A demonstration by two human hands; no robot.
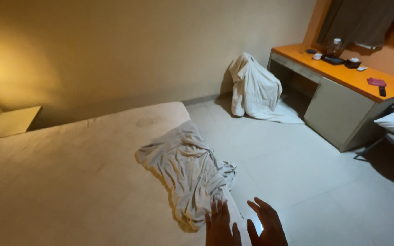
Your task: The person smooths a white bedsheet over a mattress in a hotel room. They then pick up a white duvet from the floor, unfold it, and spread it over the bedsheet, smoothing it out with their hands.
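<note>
Both hands, left hand (219,225) & right hand (266,223), fingers spread, empty, near crumpled bedsheet (185,171) on mattress (69,182) edge; looks soft, light, best gripped at nearest hem.

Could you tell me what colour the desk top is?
Orange; the desk top shows clearly in the head view, with pale grey fronts below.
</note>
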